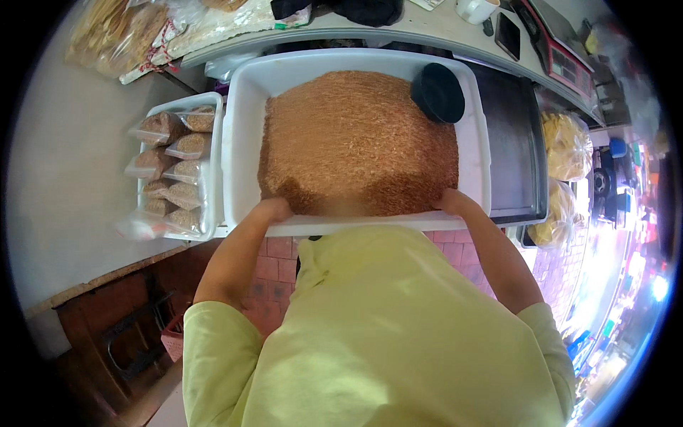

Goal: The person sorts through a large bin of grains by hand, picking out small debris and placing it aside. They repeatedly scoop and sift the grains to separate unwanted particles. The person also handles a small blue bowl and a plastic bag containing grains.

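Observation:
A large white plastic tub (237,142) stands in front of me, filled with a broad heap of loose brown grain or flakes (356,135). My left hand (276,209) is at the near left corner of the heap, just inside the tub's near wall. At the near right corner, my right hand (454,203) touches the heap's edge in the same way. The fingers of both hands are mostly hidden, so their grip cannot be made out. A dark green bowl (437,93) lies tilted on the grain in the far right corner.
Left of the tub, a smaller white tray (214,142) holds several clear bags of grain (192,146). A dark metal tray (514,153) sits to the right, beside bags of yellow food (565,146). The counter behind carries a phone (507,35), a cup (475,10) and a red scale (565,64).

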{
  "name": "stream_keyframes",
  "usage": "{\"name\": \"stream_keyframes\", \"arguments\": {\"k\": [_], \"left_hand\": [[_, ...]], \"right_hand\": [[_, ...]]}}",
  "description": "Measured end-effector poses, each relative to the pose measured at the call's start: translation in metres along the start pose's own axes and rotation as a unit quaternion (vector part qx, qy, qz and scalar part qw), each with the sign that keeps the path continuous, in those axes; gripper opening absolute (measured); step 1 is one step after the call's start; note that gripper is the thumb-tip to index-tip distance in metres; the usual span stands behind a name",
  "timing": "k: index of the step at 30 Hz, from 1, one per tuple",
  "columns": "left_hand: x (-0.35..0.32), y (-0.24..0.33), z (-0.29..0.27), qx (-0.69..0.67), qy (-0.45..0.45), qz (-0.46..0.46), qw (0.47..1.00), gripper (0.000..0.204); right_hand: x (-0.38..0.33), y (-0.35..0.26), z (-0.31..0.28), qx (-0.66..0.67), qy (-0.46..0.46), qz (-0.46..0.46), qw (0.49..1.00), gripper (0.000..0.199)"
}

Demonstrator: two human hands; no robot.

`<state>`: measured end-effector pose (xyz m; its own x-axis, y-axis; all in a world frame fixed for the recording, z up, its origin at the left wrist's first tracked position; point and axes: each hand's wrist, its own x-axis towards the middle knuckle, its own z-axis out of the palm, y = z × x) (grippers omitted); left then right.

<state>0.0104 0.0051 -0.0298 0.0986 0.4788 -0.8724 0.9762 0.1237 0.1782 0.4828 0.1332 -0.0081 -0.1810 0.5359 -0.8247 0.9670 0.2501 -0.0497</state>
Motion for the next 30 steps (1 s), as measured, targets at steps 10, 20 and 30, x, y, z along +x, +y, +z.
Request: {"name": "stream_keyframes", "arguments": {"k": [10, 20, 30], "left_hand": [[0.004, 0.068, -0.021, 0.021, -0.08, 0.094, 0.992, 0.038], [-0.042, 0.122, -0.055, -0.102, -0.044, 0.075, 0.991, 0.05], [-0.039, 0.139, -0.046, -0.281, 0.017, 0.069, 0.957, 0.052]], "right_hand": [[-0.029, -0.05, -0.022, 0.043, -0.058, -0.006, 0.997, 0.077], [-0.04, -0.068, -0.024, 0.185, -0.017, 0.001, 0.983, 0.063], [-0.041, -0.091, -0.032, 0.256, -0.045, -0.026, 0.965, 0.055]]}}
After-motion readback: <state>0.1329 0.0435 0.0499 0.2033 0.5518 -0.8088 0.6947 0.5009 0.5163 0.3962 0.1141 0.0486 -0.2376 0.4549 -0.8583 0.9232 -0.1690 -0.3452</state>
